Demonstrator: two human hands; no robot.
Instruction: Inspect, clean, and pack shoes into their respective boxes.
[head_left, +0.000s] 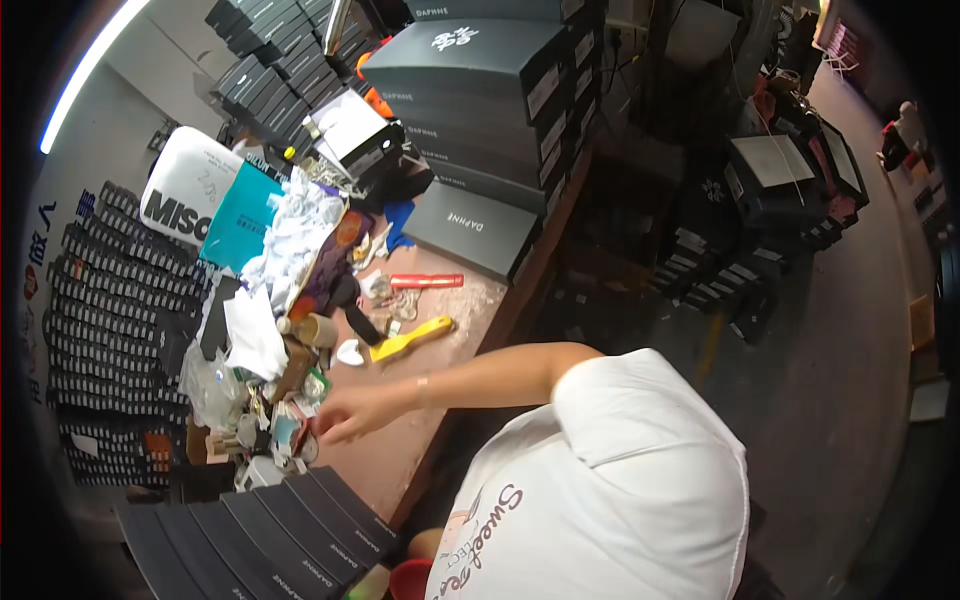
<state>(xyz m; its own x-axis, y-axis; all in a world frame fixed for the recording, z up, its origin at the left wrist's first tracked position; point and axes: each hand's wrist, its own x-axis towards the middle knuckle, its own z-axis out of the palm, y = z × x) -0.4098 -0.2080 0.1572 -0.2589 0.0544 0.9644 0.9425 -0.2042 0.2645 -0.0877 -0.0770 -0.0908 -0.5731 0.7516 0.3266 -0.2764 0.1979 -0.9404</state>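
Reaching leftward across the worktop [420,440], one bare hand [345,412] comes in on a long forearm from under a white short sleeve [640,420]. Which hand it is cannot be told with certainty; it reads as the right. Fingers are curled loosely, narrow, with the tips at a small reddish item [308,428] that is too blurred to identify. Whether they grip it or only touch it cannot be told. No other hand shows.

That small item sits at the left edge of the worktop, in a heap of clutter [262,420]: small jars, scraps, crumpled clear plastic [205,385]. A brown cardboard tube [318,329] lies on its side just beyond the hand, with white paper [252,332] beside it.

Farther along the bare brownish surface lies a yellow-handled tool [412,338], angled, with a small white piece [350,351] at its near end. Beyond that is a red tool [425,281] lying flat. A mound of white tissue [295,232] rises along the left side, with a teal bag [240,218] and a white bag [190,185] leaning behind it.

At the far end, a dark grey shoebox lid [470,228] lies flat, and a tall stack of dark shoeboxes [480,90] blocks the far edge. A fan of flat dark box lids [260,540] overlaps the near left corner. More dark boxes [760,200] stand on the floor to the right, well apart.
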